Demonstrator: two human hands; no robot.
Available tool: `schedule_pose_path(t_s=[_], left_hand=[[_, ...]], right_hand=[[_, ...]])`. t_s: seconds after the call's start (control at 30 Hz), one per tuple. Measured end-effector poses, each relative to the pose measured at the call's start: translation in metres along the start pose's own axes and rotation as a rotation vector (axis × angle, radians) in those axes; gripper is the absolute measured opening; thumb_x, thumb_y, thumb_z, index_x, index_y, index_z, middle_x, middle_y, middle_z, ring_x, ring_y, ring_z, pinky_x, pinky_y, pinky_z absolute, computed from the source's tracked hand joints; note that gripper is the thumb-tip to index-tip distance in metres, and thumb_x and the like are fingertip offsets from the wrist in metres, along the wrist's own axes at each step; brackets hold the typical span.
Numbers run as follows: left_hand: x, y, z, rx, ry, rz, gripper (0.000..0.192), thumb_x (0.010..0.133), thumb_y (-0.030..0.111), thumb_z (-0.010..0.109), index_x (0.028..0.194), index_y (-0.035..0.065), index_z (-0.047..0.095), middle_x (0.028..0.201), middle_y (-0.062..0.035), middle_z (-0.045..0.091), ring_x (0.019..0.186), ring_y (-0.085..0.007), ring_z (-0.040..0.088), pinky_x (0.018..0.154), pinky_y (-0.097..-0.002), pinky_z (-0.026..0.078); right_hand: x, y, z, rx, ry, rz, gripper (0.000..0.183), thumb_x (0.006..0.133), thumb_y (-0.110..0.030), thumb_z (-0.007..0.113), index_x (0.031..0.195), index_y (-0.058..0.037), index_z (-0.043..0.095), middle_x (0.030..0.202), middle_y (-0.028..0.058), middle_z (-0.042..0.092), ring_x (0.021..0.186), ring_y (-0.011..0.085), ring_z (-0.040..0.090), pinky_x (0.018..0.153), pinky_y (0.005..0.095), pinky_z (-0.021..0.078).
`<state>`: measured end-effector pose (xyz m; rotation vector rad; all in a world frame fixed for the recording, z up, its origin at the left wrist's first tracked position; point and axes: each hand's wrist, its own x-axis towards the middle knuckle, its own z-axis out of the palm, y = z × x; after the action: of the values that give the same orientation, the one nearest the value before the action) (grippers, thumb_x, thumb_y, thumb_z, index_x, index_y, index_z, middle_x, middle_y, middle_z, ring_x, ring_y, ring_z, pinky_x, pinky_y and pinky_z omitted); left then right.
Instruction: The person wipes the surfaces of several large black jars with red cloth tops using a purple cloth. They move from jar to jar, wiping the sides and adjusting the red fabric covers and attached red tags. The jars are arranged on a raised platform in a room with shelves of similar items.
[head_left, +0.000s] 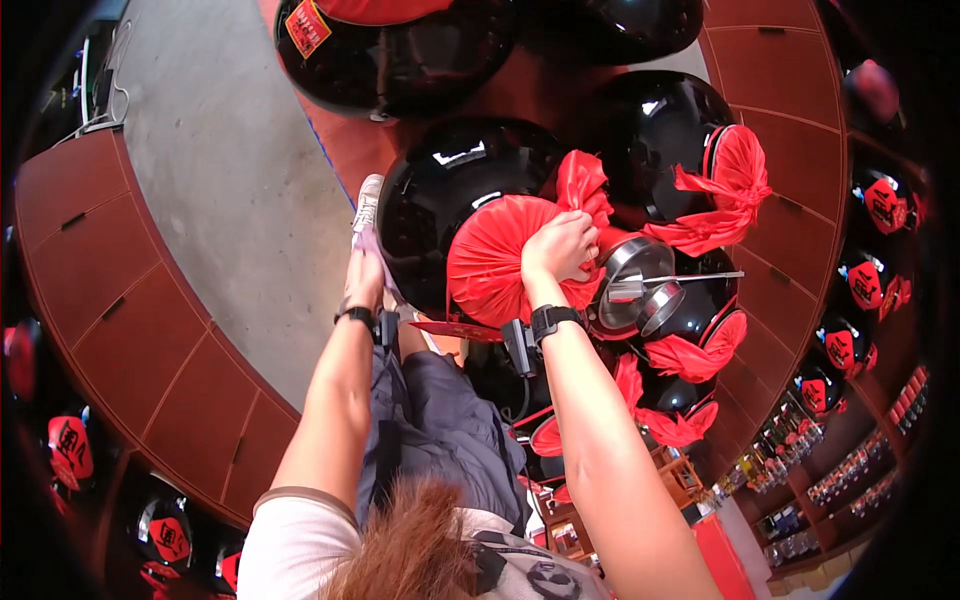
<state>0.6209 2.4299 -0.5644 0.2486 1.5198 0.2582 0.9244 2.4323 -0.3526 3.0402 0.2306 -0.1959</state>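
A big glossy black jar (427, 225) stands in front of me, topped by a round lid wrapped in pleated red cloth (495, 255). My right hand (562, 244) is curled over the gathered knot of that cloth, its fingers closed around it. To the right of this hand, a steel bowl (619, 315) holds a small steel cup (664, 306) and a long-handled steel dipper (626, 290). My left hand (365, 276) hangs low beside the jar's left side, near a white shoe (367, 199). Its fingers are blurred against something pale purple, so I cannot tell whether it holds anything.
More black jars (397, 67) stand ahead, and another jar (645, 180) with a red cloth-tied cover (739, 180) is to the right. Brown cabinets (142, 300) line the left and more cabinets (787, 135) the right. Grey concrete floor (217, 150) lies left of a red mat (337, 142).
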Motion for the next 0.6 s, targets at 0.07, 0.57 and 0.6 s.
schedule_pose_path(t_s=[0.07, 0.57, 0.6], left_hand=[[-0.053, -0.029, 0.039, -0.115, -0.065, -0.048, 0.05, 0.11, 0.033, 0.033, 0.138, -0.0018, 0.055, 0.134, -0.0211, 0.063, 0.126, -0.0341, 0.061, 0.107, -0.0447, 0.047], [-0.084, 0.12, 0.167, 1.225, 0.035, 1.545, 0.057, 0.097, 0.022, 0.056, 0.153, 0.0155, 0.047, 0.151, -0.0235, 0.046, 0.141, -0.0464, 0.039, 0.12, -0.0563, 0.029], [-0.083, 0.13, 0.183, 1.248, -0.024, 1.57, 0.057, 0.097, 0.024, 0.057, 0.153, 0.0173, 0.048, 0.151, -0.022, 0.047, 0.14, -0.0466, 0.04, 0.119, -0.0563, 0.03]], right_hand=[[0.012, 0.015, 0.005, -0.039, 0.047, 0.019, 0.029, 0.109, -0.034, 0.04, 0.114, -0.0129, 0.059, 0.125, 0.0094, 0.061, 0.129, 0.037, 0.054, 0.093, 0.0737, 0.0413], [0.002, 0.005, 0.008, -0.001, 0.163, -0.012, 0.025, 0.106, -0.034, 0.048, 0.104, -0.0132, 0.06, 0.111, 0.0078, 0.062, 0.116, 0.0348, 0.06, 0.092, 0.077, 0.0419], [0.006, 0.008, 0.009, 0.007, 0.191, -0.001, 0.024, 0.104, -0.035, 0.05, 0.104, -0.0134, 0.06, 0.11, 0.007, 0.061, 0.117, 0.0342, 0.06, 0.093, 0.0776, 0.0417]])
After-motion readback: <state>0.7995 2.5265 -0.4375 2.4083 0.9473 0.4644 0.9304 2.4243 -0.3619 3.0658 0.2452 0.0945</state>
